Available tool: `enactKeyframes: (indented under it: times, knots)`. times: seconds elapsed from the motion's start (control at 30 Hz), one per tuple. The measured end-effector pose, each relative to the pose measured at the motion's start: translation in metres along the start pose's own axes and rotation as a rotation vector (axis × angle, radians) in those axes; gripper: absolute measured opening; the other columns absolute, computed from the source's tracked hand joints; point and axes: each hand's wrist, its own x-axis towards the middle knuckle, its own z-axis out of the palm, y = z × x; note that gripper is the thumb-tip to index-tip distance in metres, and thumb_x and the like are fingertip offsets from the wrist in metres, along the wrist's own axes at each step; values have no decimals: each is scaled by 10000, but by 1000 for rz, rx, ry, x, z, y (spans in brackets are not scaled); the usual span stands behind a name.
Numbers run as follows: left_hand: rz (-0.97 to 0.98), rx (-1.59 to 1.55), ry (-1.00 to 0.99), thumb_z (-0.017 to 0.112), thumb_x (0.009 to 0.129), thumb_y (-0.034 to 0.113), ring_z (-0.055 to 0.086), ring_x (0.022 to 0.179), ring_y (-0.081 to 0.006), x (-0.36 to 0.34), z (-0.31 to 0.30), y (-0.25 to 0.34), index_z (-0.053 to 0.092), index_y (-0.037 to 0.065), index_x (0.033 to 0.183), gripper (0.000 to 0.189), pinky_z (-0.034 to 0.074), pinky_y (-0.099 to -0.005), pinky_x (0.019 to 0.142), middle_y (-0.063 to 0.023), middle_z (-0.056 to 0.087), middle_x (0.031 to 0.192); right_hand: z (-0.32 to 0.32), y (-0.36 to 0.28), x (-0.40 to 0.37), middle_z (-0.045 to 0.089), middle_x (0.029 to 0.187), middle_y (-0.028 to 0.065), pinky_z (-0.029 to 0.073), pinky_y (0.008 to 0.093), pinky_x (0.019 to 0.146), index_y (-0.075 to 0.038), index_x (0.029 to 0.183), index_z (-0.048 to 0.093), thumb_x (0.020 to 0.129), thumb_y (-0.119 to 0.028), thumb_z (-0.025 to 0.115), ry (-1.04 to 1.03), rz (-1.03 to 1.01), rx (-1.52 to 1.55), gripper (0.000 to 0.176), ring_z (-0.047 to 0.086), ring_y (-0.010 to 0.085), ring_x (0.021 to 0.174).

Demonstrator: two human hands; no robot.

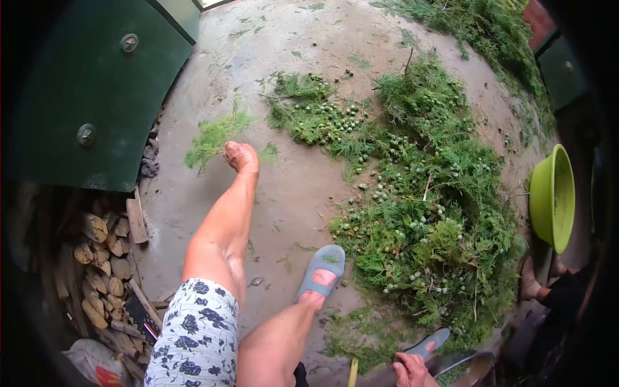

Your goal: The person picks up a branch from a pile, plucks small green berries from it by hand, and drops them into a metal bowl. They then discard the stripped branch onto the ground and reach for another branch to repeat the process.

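Note:
My left hand [241,157] is stretched out over the concrete floor, closed on a feathery green sprig [213,138] that fans out to its left. My right hand [411,370] is low at the bottom edge, resting on the rim of a metal bowl [465,369] holding small green berries; its fingers look curled on the rim. A big heap of green conifer branches with small round cones [419,213] covers the floor to the right. My foot in a grey sandal [321,271] lies beside the heap.
A green metal door [97,90] stands at the left, with stacked firewood [103,264] under it. A lime-green plastic basin [553,197] sits at the right, near another person's foot [530,284]. More branches [477,26] lie at the back.

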Motion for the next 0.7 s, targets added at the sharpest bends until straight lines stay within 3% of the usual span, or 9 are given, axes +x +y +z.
enactKeyframes:
  times: [0.13, 0.2, 0.27, 0.37, 0.5, 0.57, 0.6, 0.63, 0.7]
  knots:
    - [-195, -6, -156, 543, 715, 61, 588, 632, -311, 4, 42, -6, 554, -17, 744, 84, 446, -394, 570, -178, 589, 676, 1, 14, 16, 595, 1000, 192, 399, 385, 856, 12, 1026, 590, 823, -128, 528, -51, 114, -17, 254, 523, 360, 952]
    - [-359, -265, -167, 534, 728, 61, 594, 607, -284, 7, 78, -12, 583, -7, 771, 95, 454, -389, 539, -151, 582, 639, 1, 21, 24, 596, 999, 191, 401, 379, 859, 10, 1024, 592, 823, -126, 527, -71, 144, -29, 251, 528, 354, 953]
    - [-7, -312, -322, 500, 768, 53, 598, 590, -267, 41, 188, -86, 560, -20, 846, 123, 481, -360, 467, -149, 590, 728, -1, 25, 30, 600, 1000, 188, 410, 364, 860, 9, 1027, 591, 821, -123, 531, -82, 211, -13, 253, 544, 336, 956]
    - [-136, -356, -527, 459, 812, 60, 601, 613, -256, -47, 53, 55, 492, -35, 879, 120, 501, -336, 403, -152, 573, 846, -1, 39, 33, 602, 997, 186, 418, 353, 855, 13, 1030, 590, 820, -126, 540, -57, 229, -36, 257, 557, 322, 953]
    - [-196, -226, -665, 435, 839, 75, 605, 649, -258, -64, 65, 72, 458, -32, 964, 166, 523, -329, 387, -167, 548, 954, -7, 31, 34, 603, 997, 186, 420, 354, 852, 13, 1031, 591, 820, -132, 547, -54, 295, 21, 260, 559, 324, 952]
    - [-524, -597, -490, 432, 840, 63, 609, 668, -262, -58, 65, 73, 478, -16, 1007, 190, 540, -338, 413, -167, 556, 933, -10, 26, 36, 603, 993, 182, 409, 371, 868, 6, 1025, 597, 822, -130, 548, -34, 298, 55, 249, 548, 340, 966]
    - [-772, -895, -432, 413, 822, 12, 613, 711, -286, -56, 55, 81, 477, 53, 1149, 335, 556, -367, 439, -171, 544, 999, -12, 27, 36, 603, 993, 182, 409, 371, 868, 6, 1025, 597, 822, -130, 548, -32, 299, 57, 249, 548, 340, 966]
    - [-769, -895, -436, 413, 822, 12, 613, 711, -286, -54, 60, 75, 477, 53, 1149, 335, 556, -367, 439, -171, 544, 999, -14, 28, 36, 602, 991, 181, 401, 379, 877, 4, 1019, 599, 824, -128, 546, -67, 272, 45, 242, 541, 349, 970]
    - [-68, -417, -682, 415, 775, -44, 602, 805, -329, -53, 75, 60, 418, 154, 1272, 535, 565, -382, 468, -182, 494, 1112, -16, 27, 38, 601, 989, 180, 393, 388, 886, 2, 1014, 601, 826, -125, 545, -96, 244, 40, 234, 534, 358, 975]
